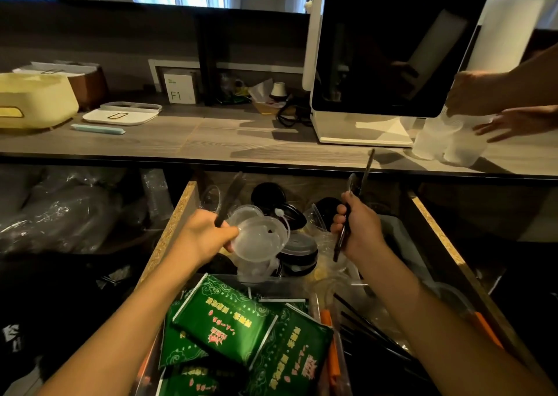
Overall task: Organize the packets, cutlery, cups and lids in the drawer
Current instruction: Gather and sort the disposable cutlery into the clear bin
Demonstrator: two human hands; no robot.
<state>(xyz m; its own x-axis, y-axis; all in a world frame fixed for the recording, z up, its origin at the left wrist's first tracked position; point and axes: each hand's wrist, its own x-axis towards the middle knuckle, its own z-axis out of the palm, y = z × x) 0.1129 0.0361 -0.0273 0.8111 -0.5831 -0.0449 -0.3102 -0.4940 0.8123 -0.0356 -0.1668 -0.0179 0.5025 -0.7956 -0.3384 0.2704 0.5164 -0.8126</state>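
Head view over the open drawer [178,211]: the left hand [205,234] has its fingers curled round a clear lid [259,240] and a black knife [229,197] above the black lids [297,252]. The right hand [359,226] grips black cutlery [347,214], tips up. Green packets [241,320] lie at the drawer's near end. On the desk [181,139], another person's hands touch clear cups [447,139]
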